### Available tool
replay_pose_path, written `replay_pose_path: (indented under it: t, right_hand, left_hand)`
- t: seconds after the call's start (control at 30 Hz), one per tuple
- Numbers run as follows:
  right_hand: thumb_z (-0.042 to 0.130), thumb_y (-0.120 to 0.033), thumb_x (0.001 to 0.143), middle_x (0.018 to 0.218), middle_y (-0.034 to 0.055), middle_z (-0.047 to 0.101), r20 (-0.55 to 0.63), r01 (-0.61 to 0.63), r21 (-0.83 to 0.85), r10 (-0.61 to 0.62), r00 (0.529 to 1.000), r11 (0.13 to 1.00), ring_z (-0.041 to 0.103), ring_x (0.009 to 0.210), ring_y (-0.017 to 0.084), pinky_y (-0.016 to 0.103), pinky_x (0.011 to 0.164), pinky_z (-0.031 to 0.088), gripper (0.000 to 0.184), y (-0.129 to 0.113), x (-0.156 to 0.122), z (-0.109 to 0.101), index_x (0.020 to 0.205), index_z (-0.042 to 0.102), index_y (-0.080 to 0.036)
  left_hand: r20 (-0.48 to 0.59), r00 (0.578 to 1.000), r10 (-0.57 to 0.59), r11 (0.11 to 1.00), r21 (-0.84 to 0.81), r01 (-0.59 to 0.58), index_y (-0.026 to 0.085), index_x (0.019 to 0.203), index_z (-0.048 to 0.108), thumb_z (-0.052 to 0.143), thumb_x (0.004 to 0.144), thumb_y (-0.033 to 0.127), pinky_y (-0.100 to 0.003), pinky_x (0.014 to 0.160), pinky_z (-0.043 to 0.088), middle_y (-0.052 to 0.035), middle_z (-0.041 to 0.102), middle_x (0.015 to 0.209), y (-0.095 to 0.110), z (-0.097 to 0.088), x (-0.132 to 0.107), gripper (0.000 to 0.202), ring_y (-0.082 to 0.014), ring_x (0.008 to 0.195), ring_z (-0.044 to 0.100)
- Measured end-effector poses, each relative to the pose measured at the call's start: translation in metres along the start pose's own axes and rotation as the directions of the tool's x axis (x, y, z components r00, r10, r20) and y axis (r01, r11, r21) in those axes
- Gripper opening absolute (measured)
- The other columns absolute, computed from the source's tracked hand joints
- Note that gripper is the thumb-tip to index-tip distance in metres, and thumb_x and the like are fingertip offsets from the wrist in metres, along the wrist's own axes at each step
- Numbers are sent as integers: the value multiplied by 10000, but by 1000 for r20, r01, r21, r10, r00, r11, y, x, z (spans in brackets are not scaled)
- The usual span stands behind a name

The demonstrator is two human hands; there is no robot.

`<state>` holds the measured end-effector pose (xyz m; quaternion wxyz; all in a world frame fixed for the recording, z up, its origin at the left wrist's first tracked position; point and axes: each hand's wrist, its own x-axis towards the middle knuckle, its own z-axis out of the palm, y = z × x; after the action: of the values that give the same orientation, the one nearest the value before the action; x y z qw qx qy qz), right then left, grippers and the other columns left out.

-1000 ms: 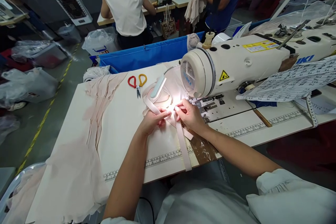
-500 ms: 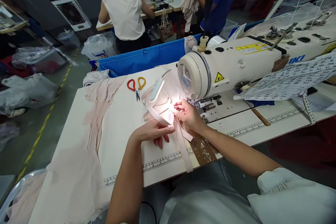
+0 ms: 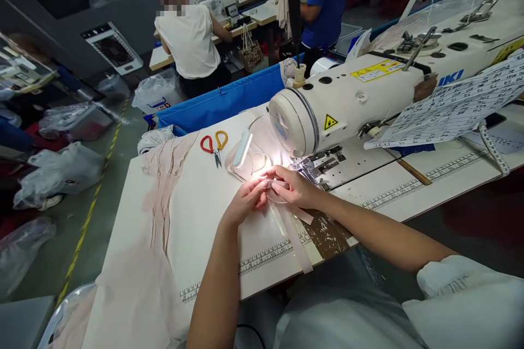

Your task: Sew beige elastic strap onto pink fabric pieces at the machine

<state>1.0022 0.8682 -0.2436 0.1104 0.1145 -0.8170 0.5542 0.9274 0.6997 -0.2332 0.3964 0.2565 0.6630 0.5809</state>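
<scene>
My left hand (image 3: pixel 248 200) and my right hand (image 3: pixel 292 188) meet in front of the sewing machine's needle area, under a bright lamp. Both pinch a pale pink fabric strip (image 3: pixel 298 242), whose tails hang down across the table to its front edge. A loop of the strip curves between the fingers; the exact fold is hidden by them. Just behind my hands, more pale pink fabric (image 3: pixel 256 159) lies in coils beside the presser foot (image 3: pixel 309 169). The sewing machine (image 3: pixel 339 101) stands to the right of my hands.
Scissors (image 3: pixel 215 147) with red and yellow handles lie on the table. Pale pink cut pieces (image 3: pixel 164 191) are stacked at the left. A small lamp (image 3: pixel 243 148) leans over the work. A printed sheet (image 3: pixel 454 106) hangs at the right. Two people work beyond a blue cloth trough (image 3: pixel 221 99).
My left hand has risen and closed on the strip beside my right hand. The strip is drawn into a small loop between them. The camera view has shifted and tilted slightly.
</scene>
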Motion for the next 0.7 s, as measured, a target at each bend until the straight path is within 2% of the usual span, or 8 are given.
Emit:
replay_pose_path:
  t: [0.07,0.13,0.27,0.4,0.47,0.57,0.7]
  right_hand:
    - [468,-171,835,910,42,657,0,-6,3,6,1000,1000,624,811,170,268,703,484,241,0,1,-2,1054,568,-178]
    - [472,-155,802,851,33,654,-6,7,-13,-7,1000,1000,626,800,180,271,693,482,238,2,1,-3,1020,567,-178]
    - [485,-152,766,936,61,687,-59,3,-125,-10,998,992,633,840,198,289,741,477,233,6,1,0,984,563,-186]
    - [554,-202,769,832,38,686,-150,-149,-181,122,981,972,612,717,178,265,648,433,156,8,2,2,923,578,-188]
    - [588,-231,770,757,24,668,-180,-204,-161,175,968,966,586,661,167,258,605,404,96,10,4,3,855,583,-185]
    - [594,-265,782,720,24,663,-190,-225,-93,204,960,970,591,652,167,260,590,411,86,17,7,3,766,566,-185]
    - [556,-295,820,754,41,715,-127,-234,79,243,962,969,663,691,174,260,601,487,123,28,11,6,804,589,-177]
  left_hand:
    - [41,999,-17,1000,-9,17,168,814,584,590,853,602,-221,470,200,79,360,461,-1,0,0,436,-64,441,253]
    - [29,999,-33,999,2,33,165,754,556,637,822,600,-217,467,179,85,343,468,-1,0,1,448,-53,441,235]
    - [-89,994,-68,998,12,69,162,713,541,733,715,604,-212,454,189,82,384,487,-2,0,3,483,-50,440,284]
    - [-245,969,-23,999,-32,16,178,717,505,784,651,566,-198,449,194,76,459,520,-4,4,6,483,-44,442,308]
    - [-290,957,-10,998,-65,-9,181,722,501,784,650,546,-190,451,193,80,459,516,-5,6,7,467,-40,443,303]
    - [-337,941,-31,991,-135,-16,180,726,514,799,620,503,-184,440,195,75,485,528,-7,6,8,444,-38,443,315]
    - [-375,924,-73,983,-184,3,176,731,519,775,628,442,-188,408,175,49,580,611,-8,4,11,383,-22,410,294]
